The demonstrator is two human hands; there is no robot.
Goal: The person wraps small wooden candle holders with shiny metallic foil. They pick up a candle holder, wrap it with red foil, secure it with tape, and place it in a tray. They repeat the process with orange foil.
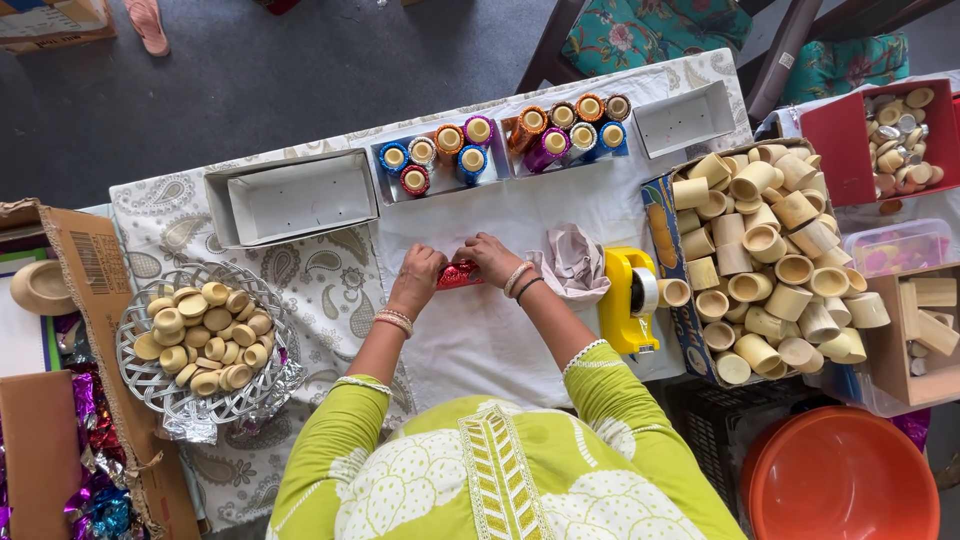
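Note:
Both my hands meet at the middle of a white cloth-covered table point(480, 340). My left hand point(418, 275) and my right hand point(490, 257) together grip a small piece wrapped in shiny red foil point(459, 275), which lies between them on the cloth. Bangles sit on both wrists. A crumpled pale cloth point(575, 262) lies just right of my right hand. A yellow tape dispenser point(628, 300) stands beside it.
Two white trays point(445, 150) point(565, 125) at the back hold several foil-wrapped cups. Empty white boxes point(295, 197) point(685, 118) flank them. A wire basket point(205, 340) of small tan cups sits left. A box point(765, 255) of bare tan cups sits right. An orange tub point(840, 475) lies below.

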